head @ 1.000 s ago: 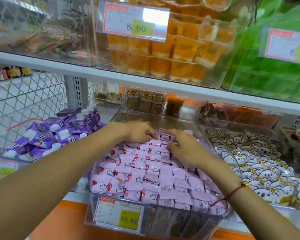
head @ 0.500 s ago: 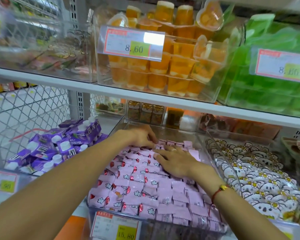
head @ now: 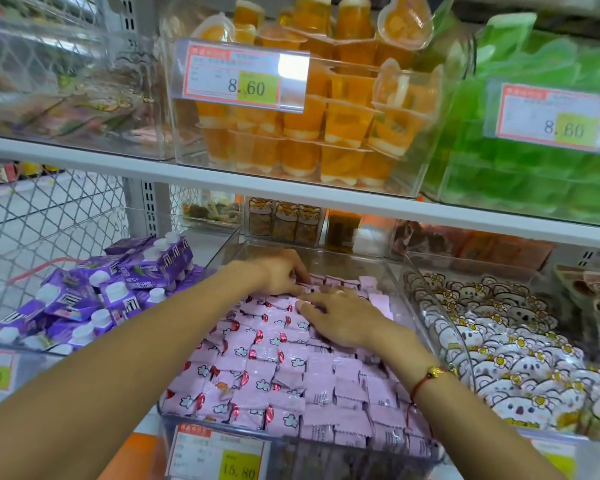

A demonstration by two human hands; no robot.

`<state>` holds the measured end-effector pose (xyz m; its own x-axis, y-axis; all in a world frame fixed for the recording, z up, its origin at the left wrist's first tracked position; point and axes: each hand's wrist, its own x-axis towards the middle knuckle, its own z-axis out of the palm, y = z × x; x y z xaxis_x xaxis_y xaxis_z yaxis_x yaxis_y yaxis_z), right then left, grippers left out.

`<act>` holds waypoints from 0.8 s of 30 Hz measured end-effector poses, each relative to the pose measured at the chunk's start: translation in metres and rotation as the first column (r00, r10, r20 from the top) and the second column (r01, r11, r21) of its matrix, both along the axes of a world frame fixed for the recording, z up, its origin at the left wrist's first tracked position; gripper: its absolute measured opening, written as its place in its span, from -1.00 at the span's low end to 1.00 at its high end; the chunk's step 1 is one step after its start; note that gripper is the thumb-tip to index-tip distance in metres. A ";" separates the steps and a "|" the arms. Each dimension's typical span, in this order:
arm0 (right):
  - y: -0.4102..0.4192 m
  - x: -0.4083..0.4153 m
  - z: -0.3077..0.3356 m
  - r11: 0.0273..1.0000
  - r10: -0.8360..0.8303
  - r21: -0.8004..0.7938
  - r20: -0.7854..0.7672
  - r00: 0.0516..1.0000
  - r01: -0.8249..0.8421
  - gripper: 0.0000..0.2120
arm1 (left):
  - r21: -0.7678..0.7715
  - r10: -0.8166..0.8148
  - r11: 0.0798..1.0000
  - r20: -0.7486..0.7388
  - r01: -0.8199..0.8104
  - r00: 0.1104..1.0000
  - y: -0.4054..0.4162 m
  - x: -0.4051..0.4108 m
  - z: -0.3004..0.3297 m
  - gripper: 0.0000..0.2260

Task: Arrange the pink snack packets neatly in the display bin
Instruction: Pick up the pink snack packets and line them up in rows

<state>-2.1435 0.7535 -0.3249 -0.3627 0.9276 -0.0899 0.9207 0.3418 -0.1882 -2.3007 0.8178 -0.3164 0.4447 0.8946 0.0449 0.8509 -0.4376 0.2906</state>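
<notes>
- Both hands sit slightly nearer the front of the bin than a second earlier, and the right hand (head: 343,315), then arched over the back rows, now lies flat across them.
- Fingers of the right hand are spread and nearly straight, palm down, pressing on the pink snack packets (head: 274,368) in the rear middle of the pile; it holds nothing.
- At the back left corner the left hand (head: 279,273) has its fingers curled down among the rearmost packets; whether it pinches one cannot be told from this view.
- Packets fill the clear display bin (head: 440,327) in overlapping rows from front wall to back, with flower-printed faces to the left and plain backs to the right.
- A red cord bracelet (head: 426,377) circles the right wrist, just beside the bin's right wall.
- On the bin's front hangs a price tag (head: 219,457).
- Purple cartons (head: 118,292) lie in the bin to the left, and white bear-face packets (head: 506,355) fill the one to the right.
- Risk, as judged: pressing hard at the rear could slide the slick, shingled rows forward and tip front packets over the low front wall; the bracelet could snag a wrapper edge.
</notes>
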 end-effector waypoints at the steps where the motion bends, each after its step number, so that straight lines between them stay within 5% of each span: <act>1: 0.000 0.000 0.000 1.000 0.000 -0.007 0.012 1.000 0.000 -0.54 | -0.009 0.003 1.000 -0.011 -0.004 1.000 0.001 0.001 0.001 -0.74; 24: -0.003 0.002 0.005 0.997 0.015 -0.072 0.029 0.999 -0.013 -0.50 | 0.274 0.119 0.959 -0.169 -0.070 0.978 -0.014 0.008 0.009 -0.81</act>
<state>-2.1414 0.7500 -0.3196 -0.3719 0.9131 -0.1670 0.9215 0.3414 -0.1854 -2.2924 0.8036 -0.3073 0.3814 0.8995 0.2130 0.9196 -0.3926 0.0113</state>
